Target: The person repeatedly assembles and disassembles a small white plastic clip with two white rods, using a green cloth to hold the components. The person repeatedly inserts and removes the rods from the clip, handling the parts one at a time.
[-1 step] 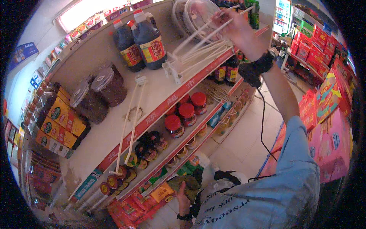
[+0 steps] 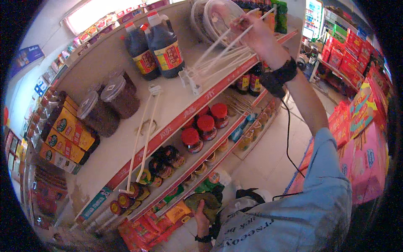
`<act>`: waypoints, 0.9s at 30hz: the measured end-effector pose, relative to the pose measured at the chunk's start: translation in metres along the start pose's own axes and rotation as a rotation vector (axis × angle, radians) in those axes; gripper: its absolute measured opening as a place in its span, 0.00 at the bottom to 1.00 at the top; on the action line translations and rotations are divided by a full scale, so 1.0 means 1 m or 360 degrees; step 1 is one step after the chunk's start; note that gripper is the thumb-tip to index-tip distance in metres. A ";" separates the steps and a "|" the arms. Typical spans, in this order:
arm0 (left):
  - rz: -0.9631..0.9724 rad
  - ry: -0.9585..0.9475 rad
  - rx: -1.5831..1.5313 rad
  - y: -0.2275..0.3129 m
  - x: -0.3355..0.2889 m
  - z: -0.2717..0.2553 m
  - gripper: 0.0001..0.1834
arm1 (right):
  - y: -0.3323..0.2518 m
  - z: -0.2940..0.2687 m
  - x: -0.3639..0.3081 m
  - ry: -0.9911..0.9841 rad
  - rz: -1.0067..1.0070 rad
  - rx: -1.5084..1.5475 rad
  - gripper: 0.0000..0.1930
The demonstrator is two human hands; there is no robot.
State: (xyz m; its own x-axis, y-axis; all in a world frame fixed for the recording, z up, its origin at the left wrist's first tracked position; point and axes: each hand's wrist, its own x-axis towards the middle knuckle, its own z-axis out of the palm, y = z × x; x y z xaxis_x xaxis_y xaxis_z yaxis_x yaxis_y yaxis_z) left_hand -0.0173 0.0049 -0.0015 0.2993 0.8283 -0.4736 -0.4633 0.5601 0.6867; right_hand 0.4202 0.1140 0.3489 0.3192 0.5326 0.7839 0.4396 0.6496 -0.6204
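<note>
My right hand [image 2: 259, 38], raised over the far end of the top shelf, is closed around a white wire display hook [image 2: 263, 16] with two long prongs. Beneath it a pile of similar white hooks [image 2: 191, 78] lies along the shelf's red front edge. Another two-pronged hook [image 2: 146, 143] rests nearer to me, its prongs sticking out past the edge. Low down beside the shelving, my left hand [image 2: 202, 220] grips a dark green cloth [image 2: 205, 203], thumb on top. Round clear plastic lids or tubs [image 2: 218, 19] stand just behind my right hand.
On the top shelf [image 2: 100, 164] stand dark jugs [image 2: 168, 50] with red caps, brown tubs [image 2: 121, 95] and yellow boxes [image 2: 63, 143]. Red-lidded jars [image 2: 192, 140] fill the tier below. A black cable [image 2: 288, 134] hangs from my right wrist. Red and pink packages [image 2: 357, 155] are stacked right.
My right hand and the hook in it have shifted very slightly. My left hand stays on the cloth.
</note>
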 end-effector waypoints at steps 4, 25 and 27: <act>0.0006 -0.0117 -0.0084 -0.006 0.016 0.020 0.16 | 0.048 0.008 0.005 0.0271 0.0734 0.1239 0.10; -0.0147 0.0087 -0.0159 -0.025 0.036 0.069 0.15 | 0.036 -0.052 -0.017 -0.0645 0.1286 -0.0344 0.18; -0.0152 0.0058 -0.0154 -0.021 0.037 0.063 0.15 | 0.025 -0.044 -0.031 -0.0585 0.1202 -0.0451 0.18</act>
State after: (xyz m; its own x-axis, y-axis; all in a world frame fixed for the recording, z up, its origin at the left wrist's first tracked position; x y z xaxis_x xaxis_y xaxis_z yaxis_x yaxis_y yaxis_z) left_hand 0.0558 0.0248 0.0013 0.3164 0.7691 -0.5553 -0.5129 0.6312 0.5819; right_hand 0.4584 0.0903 0.3101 0.3400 0.9371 0.0793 0.4275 -0.0789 -0.9006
